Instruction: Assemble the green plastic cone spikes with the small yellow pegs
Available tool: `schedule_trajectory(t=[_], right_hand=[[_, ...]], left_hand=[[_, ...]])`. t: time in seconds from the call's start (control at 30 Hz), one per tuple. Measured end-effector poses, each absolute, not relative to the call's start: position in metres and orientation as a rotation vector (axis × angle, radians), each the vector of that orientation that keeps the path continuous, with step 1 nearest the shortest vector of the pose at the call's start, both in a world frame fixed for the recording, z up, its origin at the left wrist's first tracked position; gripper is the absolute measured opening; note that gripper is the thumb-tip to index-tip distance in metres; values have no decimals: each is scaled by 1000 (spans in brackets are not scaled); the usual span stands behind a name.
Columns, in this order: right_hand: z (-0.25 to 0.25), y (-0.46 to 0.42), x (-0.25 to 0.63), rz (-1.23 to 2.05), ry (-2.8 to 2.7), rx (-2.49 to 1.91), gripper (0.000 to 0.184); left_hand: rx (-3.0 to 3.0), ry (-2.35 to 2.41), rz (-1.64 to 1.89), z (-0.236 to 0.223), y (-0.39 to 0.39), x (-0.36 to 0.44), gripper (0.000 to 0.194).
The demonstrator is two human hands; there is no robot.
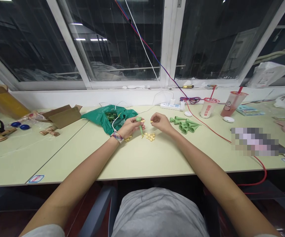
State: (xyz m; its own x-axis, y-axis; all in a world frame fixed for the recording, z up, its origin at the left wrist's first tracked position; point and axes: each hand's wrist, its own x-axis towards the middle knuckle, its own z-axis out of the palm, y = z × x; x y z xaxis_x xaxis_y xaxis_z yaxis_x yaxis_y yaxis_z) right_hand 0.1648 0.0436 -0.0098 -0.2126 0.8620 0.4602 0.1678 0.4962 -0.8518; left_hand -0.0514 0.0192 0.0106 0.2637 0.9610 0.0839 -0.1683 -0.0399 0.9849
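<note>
On the tabletop (83,158), below a dark window (112,42), the scene reads:

Left hand (130,127): closed narrowly around a green tapered cone (140,130), its tip pointing down; a woven bracelet (117,137) sits on the wrist.
Right hand (160,121): fingertips (152,119) pinched narrowly on a small yellow wooden piece (151,121), just apart from the left hand.
Loose yellow pieces (149,136): a small heap on the tabletop, just below and between the hands.
Other green cones (184,125): clustered on their sides, right of the right hand.
Behind the hands: a crumpled green plastic bag (109,118) holding more green parts, with white cable (115,113) across it; a power strip (172,106) stands beyond the cones.
Left side: an open cardboard box (62,116), wooden kendama parts (50,131) and blue caps (20,125).
Right side: two plastic drink cups with red straws (232,103) and a red cable (213,131) running across the tabletop.
In the way: nothing sits between the hands and the heap.
</note>
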Motion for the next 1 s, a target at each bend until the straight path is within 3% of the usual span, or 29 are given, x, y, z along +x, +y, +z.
schedule_trajectory(t=[0.57,1.0], right_hand=[[5,18,155,677,-1785,-666,13],[2,19,156,927,-1740,-709,20]], left_hand=[[1366,810,1078,12,10,-44,39],[1457,823,1146,10,10,-41,39]])
